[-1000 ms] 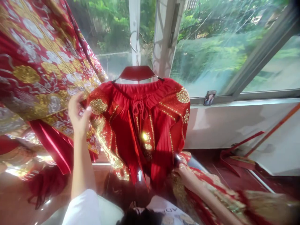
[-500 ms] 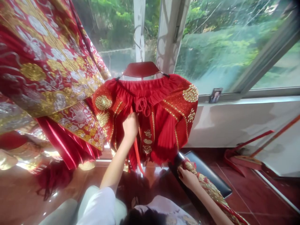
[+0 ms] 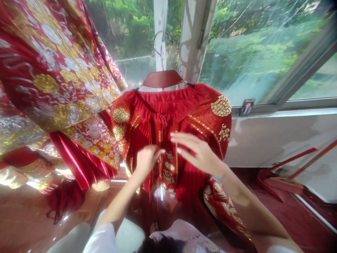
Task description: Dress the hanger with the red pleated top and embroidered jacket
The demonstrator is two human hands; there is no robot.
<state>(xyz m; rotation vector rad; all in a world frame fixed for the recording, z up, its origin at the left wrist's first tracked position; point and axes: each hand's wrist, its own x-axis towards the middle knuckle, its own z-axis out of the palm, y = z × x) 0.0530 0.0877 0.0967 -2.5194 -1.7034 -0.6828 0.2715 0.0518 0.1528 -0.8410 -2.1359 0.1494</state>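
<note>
A red jacket [image 3: 126, 130] with gold beadwork and a gathered neckline hangs on a hanger [image 3: 162, 79] in front of the window. At its neck is a knotted tie [image 3: 165, 118]. My left hand [image 3: 147, 160] is at the front of the jacket, its fingers curled against the pleats with one digit pointing right; what it grips is hidden. My right hand [image 3: 198, 151] reaches across the jacket's front, fingers stretched out and apart, holding nothing. Below my right forearm hangs a gold-embroidered sleeve [image 3: 229, 207], partly covered.
A red, gold and silver embroidered garment [image 3: 65, 73] hangs close on the left. A dark red cloth [image 3: 65, 200] lies near the tiled floor. Red long-handled tools [image 3: 284, 184] rest by the right wall. A small blurred item [image 3: 247, 106] stands on the sill.
My right hand has let go of the embroidered sleeve and risen to the jacket's front with spread fingers. My left hand has moved down from the neck tie. The view has shifted slightly.
</note>
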